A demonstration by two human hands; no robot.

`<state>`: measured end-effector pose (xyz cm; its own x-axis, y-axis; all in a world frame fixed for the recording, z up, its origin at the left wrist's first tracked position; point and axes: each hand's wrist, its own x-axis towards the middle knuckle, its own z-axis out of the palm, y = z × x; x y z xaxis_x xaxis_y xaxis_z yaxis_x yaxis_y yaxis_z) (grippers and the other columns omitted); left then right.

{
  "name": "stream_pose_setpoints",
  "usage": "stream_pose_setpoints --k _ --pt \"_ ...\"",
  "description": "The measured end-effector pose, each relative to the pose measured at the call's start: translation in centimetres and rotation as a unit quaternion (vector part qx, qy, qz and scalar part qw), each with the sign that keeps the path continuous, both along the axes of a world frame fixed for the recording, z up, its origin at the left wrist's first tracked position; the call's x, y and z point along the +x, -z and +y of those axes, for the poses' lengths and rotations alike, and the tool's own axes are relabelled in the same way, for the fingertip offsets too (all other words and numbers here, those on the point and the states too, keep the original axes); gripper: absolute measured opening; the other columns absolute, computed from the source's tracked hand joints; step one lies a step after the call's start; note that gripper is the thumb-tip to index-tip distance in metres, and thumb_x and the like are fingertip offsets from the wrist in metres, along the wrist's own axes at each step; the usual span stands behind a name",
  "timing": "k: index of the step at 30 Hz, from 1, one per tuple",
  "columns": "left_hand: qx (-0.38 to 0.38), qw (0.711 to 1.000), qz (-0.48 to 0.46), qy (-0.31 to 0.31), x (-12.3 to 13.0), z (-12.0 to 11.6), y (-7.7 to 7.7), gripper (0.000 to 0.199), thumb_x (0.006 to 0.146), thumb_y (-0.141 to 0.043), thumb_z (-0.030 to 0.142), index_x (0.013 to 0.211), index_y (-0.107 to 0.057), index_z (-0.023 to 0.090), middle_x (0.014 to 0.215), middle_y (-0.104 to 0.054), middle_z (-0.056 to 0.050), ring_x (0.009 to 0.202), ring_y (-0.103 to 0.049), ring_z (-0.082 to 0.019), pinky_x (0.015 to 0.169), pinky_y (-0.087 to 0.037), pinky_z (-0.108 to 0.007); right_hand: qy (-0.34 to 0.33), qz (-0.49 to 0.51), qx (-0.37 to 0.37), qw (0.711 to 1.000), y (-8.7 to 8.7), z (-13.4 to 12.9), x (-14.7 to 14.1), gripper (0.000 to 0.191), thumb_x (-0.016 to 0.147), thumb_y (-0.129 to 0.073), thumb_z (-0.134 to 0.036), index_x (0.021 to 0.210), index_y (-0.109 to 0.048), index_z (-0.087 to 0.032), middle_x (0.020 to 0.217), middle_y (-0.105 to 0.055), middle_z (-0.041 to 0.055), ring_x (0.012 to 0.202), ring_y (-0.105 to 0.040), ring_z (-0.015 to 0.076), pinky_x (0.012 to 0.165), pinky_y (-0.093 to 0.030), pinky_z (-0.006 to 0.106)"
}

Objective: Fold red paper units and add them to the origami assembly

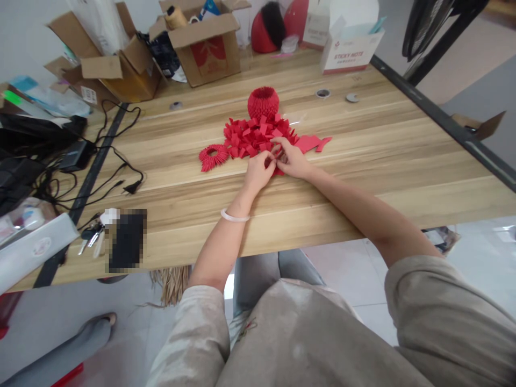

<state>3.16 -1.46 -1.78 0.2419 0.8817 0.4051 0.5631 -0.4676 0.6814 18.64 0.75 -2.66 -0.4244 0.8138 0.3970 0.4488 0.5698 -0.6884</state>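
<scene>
My left hand and my right hand meet at the near edge of a heap of small folded red paper pieces. The fingertips of both are pinched together, with a bit of red paper showing at and below them. How the piece is folded is hidden by the fingers. Behind the heap stands a round red vase-like form built of folded paper. A smaller ring of folded red paper lies left of the heap. Flat red paper sheets rest to its right.
Open cardboard boxes and a sticky note box line the back. Black cables with a plug, keys and a blurred dark object lie at left. A tape roll sits beyond the heap. A fan stands at back right.
</scene>
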Motion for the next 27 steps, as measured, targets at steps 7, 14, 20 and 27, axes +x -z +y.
stream_pose_setpoints --k 7,14,20,27 --pt "-0.005 1.000 0.000 0.004 0.01 0.08 0.17 0.010 0.078 -0.051 0.016 0.080 -0.060 0.016 0.078 -0.067 -0.004 0.072 -0.060 -0.014 0.074 -0.047 -0.027 0.000 -0.006 0.001 1.000 0.15 0.12 0.07 0.055 0.074 -0.053 -0.027 0.126 -0.037 -0.017 0.096 -0.063 0.0094 0.068 -0.059 0.0176 0.066 -0.049 0.032" --pt "-0.011 1.000 0.009 0.002 -0.01 0.28 0.43 0.010 0.076 -0.053 0.014 0.078 -0.062 0.016 0.079 -0.067 -0.004 0.076 -0.060 -0.016 0.078 -0.048 -0.030 0.010 -0.024 0.008 1.000 0.04 0.09 0.08 0.048 0.072 -0.054 -0.024 0.119 -0.045 -0.017 0.097 -0.064 0.0099 0.070 -0.058 0.0194 0.068 -0.048 0.034" --pt "-0.016 1.000 0.019 0.004 0.02 0.36 0.43 0.011 0.075 -0.053 0.013 0.078 -0.063 0.016 0.081 -0.067 -0.005 0.081 -0.060 -0.017 0.080 -0.047 -0.031 -0.002 -0.031 0.010 0.999 -0.16 0.16 0.04 0.035 0.068 -0.052 -0.020 0.102 -0.057 -0.014 0.088 -0.065 0.0075 0.072 -0.058 0.0193 0.068 -0.045 0.031" --pt "-0.012 1.000 0.022 0.008 -0.04 0.41 0.53 0.012 0.076 -0.052 0.013 0.079 -0.063 0.016 0.082 -0.066 -0.005 0.080 -0.060 -0.017 0.080 -0.047 -0.031 0.000 -0.037 0.014 0.999 -0.27 0.16 0.08 0.032 0.065 -0.050 -0.016 0.095 -0.060 -0.014 0.086 -0.064 0.0063 0.071 -0.056 0.0179 0.067 -0.044 0.028"
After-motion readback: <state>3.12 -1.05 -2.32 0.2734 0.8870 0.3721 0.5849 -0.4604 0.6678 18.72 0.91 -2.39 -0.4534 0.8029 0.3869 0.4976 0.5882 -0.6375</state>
